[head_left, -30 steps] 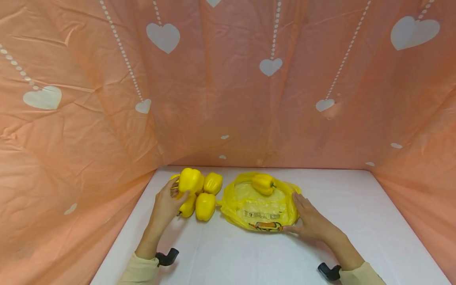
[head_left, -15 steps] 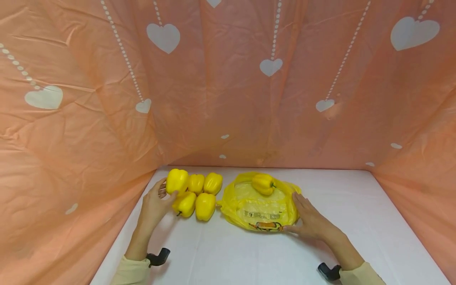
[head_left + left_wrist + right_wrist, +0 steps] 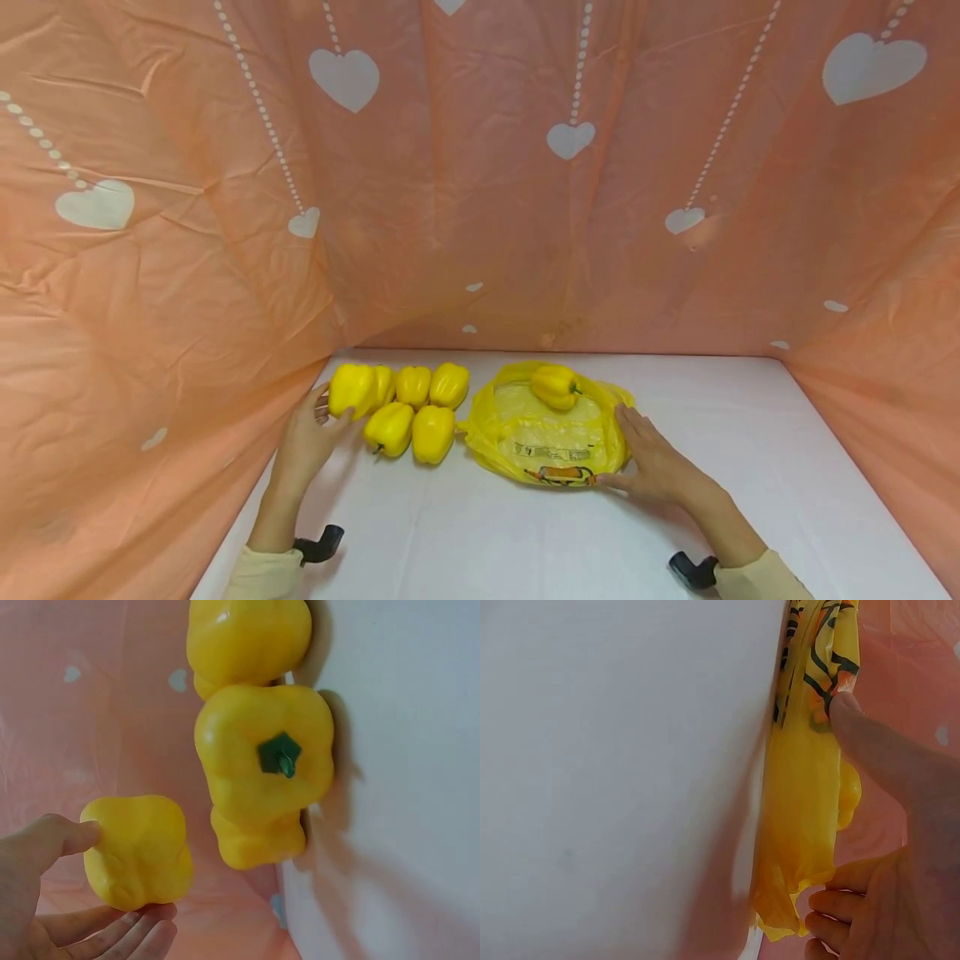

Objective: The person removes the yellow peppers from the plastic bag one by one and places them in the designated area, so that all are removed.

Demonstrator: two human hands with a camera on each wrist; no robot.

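My left hand [image 3: 307,433] holds a yellow bell pepper [image 3: 351,389] at the far left, thumb on one side and fingers on the other. In the left wrist view this held pepper [image 3: 136,851] hangs off the table surface. To its right stand several more yellow bell peppers, among them one lying with its green stem showing [image 3: 389,428]. A yellow plastic bag [image 3: 498,454] lies with its mouth spread, one pepper [image 3: 553,387] inside at the back. My right hand [image 3: 660,462] rests against the bag's right side, with thumb and fingertips [image 3: 845,703] touching its rim.
The table has a white cover [image 3: 510,542]. Orange sheeting with white hearts [image 3: 510,208] encloses it at the back and on both sides. A black camera mount is on the left wrist [image 3: 322,546] and another on the right wrist [image 3: 692,572].
My left hand has moved left with the bell pepper, from over the group to its left end, lower now, uncovering peppers behind. The right hand and the bag have stayed put.
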